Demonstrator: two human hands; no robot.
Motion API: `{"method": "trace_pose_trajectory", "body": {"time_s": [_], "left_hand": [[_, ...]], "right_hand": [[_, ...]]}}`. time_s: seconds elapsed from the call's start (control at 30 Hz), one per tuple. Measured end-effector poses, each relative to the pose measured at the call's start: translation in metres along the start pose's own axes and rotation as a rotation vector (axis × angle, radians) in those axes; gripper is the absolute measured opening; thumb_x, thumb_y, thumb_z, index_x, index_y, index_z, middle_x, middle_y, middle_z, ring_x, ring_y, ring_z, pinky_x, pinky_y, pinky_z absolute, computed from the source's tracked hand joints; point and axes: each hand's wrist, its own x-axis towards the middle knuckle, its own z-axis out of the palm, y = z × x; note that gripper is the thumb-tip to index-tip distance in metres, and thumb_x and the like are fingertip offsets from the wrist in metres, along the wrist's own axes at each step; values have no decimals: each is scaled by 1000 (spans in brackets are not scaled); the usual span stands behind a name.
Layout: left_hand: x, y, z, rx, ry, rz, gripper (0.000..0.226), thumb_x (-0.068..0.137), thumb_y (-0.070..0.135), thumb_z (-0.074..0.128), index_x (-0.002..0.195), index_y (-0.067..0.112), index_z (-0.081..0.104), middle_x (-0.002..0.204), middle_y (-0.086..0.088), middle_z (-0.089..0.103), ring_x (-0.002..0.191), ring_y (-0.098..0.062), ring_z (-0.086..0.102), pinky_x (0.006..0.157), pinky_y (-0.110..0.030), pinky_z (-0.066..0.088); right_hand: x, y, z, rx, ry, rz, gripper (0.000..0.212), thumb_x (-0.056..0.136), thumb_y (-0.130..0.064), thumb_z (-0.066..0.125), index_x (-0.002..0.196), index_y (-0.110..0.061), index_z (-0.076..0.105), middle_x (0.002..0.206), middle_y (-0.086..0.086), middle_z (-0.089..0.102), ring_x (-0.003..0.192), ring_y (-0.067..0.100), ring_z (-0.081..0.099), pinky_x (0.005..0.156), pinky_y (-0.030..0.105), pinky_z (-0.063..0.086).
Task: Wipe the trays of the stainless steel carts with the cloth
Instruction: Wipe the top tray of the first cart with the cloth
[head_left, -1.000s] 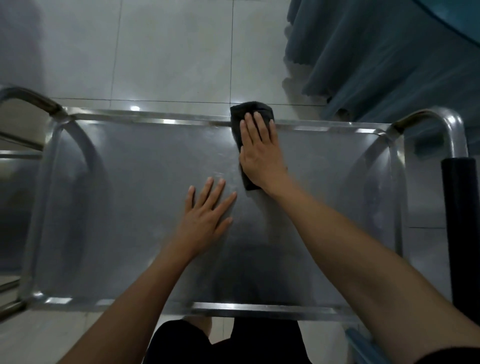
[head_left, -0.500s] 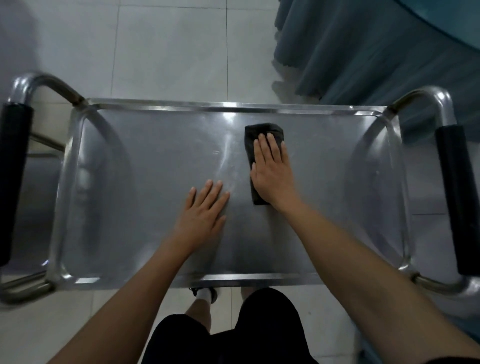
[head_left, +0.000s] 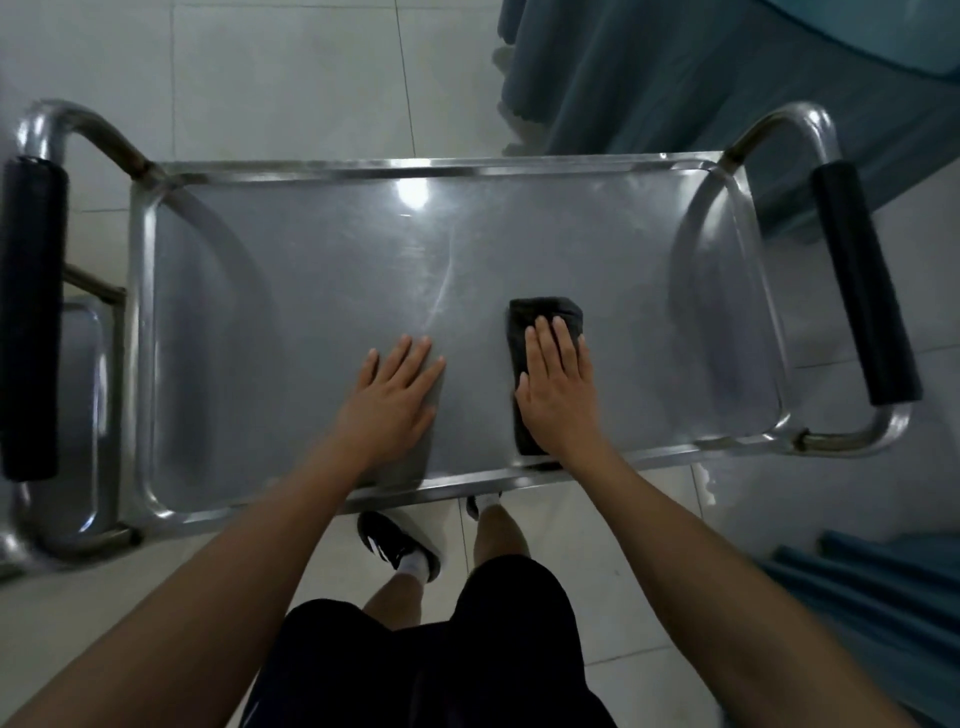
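Note:
A stainless steel cart's top tray (head_left: 311, 291) fills the middle of the head view, with a raised rim all round. A dark folded cloth (head_left: 540, 314) lies on the tray right of centre, reaching to the near rim. My right hand (head_left: 558, 389) presses flat on the cloth with straight fingers, covering its middle. My left hand (head_left: 392, 402) rests flat on the bare tray just left of it, fingers spread and straight. The two hands are a little apart.
Black-padded handles stand at the cart's left end (head_left: 28, 317) and right end (head_left: 865, 291). A lower tray (head_left: 78, 415) shows at the left. A teal drape (head_left: 701, 78) hangs at the far right. My legs and a shoe (head_left: 397, 543) stand on the tiled floor near the cart.
My right hand has drawn the cloth from the tray's far rim back to its near edge. My left hand stayed flat on the tray. The camera pulled back, showing the whole cart.

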Motion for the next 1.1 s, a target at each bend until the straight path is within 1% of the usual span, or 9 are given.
{"method": "trace_pose_trajectory", "body": {"time_s": [0.23,0.33,0.4,0.53,0.63,0.8,0.9,1.0,1.1], "left_hand": [[-13,-9,5,0,-5,62,64,100,44,37,157,24,14,165,-5,0,151,-26,-6,121,-52,3],[-13,-11,5,7,15,67,65,98,43,43,155,23,20,165,-6,8,151,-27,2,120,-53,9],[-10,-12,2,16,42,74,64,94,41,51,152,24,30,162,-7,19,150,-28,12,118,-54,17],[-1,-19,-6,26,73,69,57,90,33,59,144,22,44,155,-8,33,145,-32,25,113,-59,24],[2,-26,-9,25,89,13,55,91,34,57,144,23,43,155,-8,33,145,-33,24,112,-59,24],[5,-33,-11,12,94,20,49,94,36,51,142,26,44,155,-7,33,145,-32,22,112,-60,22],[10,-37,-11,19,135,18,47,92,34,51,138,25,50,152,-8,38,143,-33,28,111,-59,25],[18,-42,-13,16,157,7,48,90,36,44,135,24,54,151,-8,42,141,-32,33,109,-58,28],[29,-49,-19,31,171,-20,47,90,37,42,134,24,56,151,-7,42,141,-31,35,109,-56,28]], "right_hand": [[-49,-21,2,-46,-1,23,65,101,-32,30,159,-5,17,166,14,13,155,30,2,123,55,13],[-54,-39,5,-50,-1,22,65,100,-31,32,158,-5,19,166,13,15,155,31,4,123,56,12],[-50,-53,6,-29,3,4,66,99,-31,37,158,-5,21,166,13,16,155,31,5,122,56,13],[-30,-67,6,8,2,-42,66,99,-31,40,157,-4,23,166,13,16,155,31,4,122,57,14],[-11,-67,8,23,23,-29,65,100,-32,39,157,-5,23,166,13,17,155,30,5,123,56,12],[26,-63,6,31,62,-41,65,99,-31,41,156,-4,27,165,14,21,154,32,9,123,55,13],[50,-60,5,34,80,-43,64,98,-30,42,155,-4,29,164,14,24,154,32,12,122,55,14],[80,-55,3,57,102,-47,64,95,-27,46,153,-4,34,162,14,29,152,32,18,122,56,16],[108,-51,1,49,95,-62,64,95,-28,45,154,-4,33,162,14,28,153,32,17,122,55,14]]}}
